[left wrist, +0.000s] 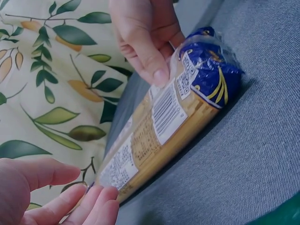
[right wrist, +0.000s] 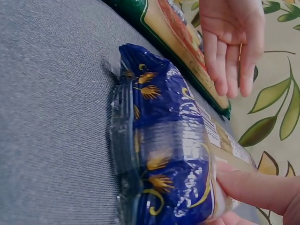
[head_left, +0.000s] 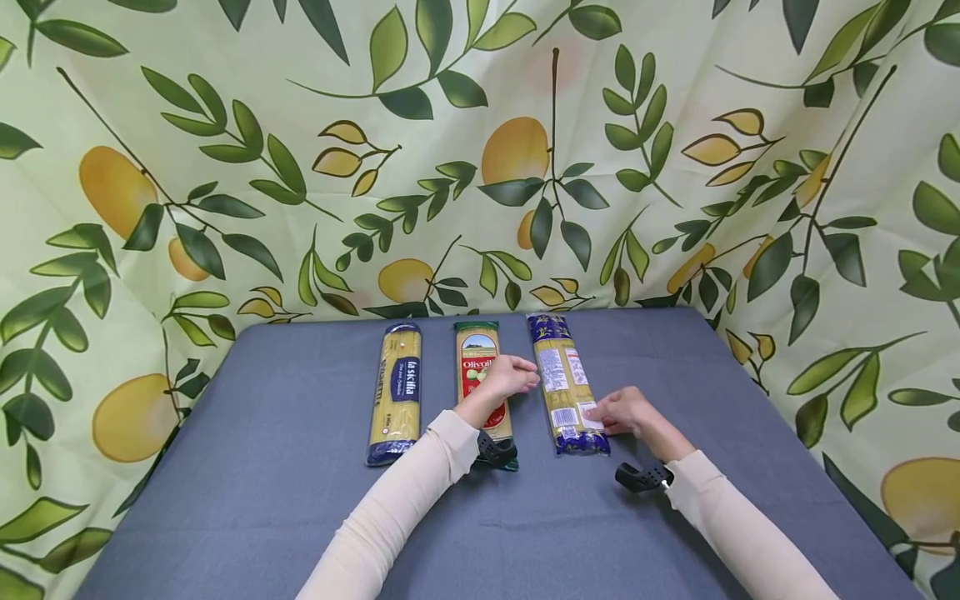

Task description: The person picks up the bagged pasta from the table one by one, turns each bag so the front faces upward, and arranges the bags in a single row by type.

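Note:
Three long packs of spaghetti lie side by side in the head view. The rightmost, a blue-ended spaghetti pack (head_left: 564, 385), shows its white printed labels and a barcode. My right hand (head_left: 628, 412) grips its near right edge, with the thumb (right wrist: 251, 187) on top and the other fingers at the side. My left hand (head_left: 512, 377) hovers over the green-ended spaghetti pack (head_left: 474, 342) with the red label, partly covering it. Its fingers are extended toward the left side of the blue-ended pack and hold nothing.
At the left lies another spaghetti pack (head_left: 396, 396) with a dark blue label. All three are on a grey cloth-covered table (head_left: 300, 467). A leaf-and-fruit patterned curtain (head_left: 420, 167) rises behind the table's far edge and along its sides.

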`<state>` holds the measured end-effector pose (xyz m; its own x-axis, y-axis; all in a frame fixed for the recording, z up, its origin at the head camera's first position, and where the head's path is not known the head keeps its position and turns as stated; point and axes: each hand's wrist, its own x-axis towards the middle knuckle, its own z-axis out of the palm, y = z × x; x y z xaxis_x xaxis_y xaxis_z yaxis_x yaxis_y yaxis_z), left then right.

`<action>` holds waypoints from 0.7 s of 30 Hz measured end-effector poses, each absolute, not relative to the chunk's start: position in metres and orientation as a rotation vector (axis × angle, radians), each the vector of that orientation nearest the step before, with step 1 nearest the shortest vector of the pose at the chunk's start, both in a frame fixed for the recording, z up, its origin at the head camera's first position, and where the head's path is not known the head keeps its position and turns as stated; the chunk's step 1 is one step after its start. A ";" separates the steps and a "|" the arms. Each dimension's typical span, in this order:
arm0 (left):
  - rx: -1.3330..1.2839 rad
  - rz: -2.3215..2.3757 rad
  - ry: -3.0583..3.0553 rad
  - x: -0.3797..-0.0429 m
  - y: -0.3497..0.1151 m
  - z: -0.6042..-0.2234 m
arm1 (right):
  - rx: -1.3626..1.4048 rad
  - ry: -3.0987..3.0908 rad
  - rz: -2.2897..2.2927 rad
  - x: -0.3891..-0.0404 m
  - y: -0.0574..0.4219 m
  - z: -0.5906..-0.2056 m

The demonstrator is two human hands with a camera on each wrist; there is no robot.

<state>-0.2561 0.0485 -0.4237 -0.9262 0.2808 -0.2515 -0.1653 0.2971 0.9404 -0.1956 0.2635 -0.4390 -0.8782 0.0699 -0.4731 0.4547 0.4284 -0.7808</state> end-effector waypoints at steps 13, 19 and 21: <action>-0.009 1.690 2.166 -0.260 0.062 -0.433 | 0.412 2.330 -1.363 -0.191 0.264 -0.435; -0.129 1.683 2.160 -0.269 0.071 -0.440 | 0.438 2.360 -1.384 -0.196 0.259 -0.437; -0.136 1.693 2.169 -0.280 0.077 -0.453 | 0.436 2.345 -1.406 -0.197 0.259 -0.439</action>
<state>-0.2801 0.0766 -0.4532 -0.9214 0.1569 -0.3555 -0.3067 0.2682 0.9132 -0.1966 0.2585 -0.4388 -0.8835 0.0728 -0.4627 0.4424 0.4540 -0.7734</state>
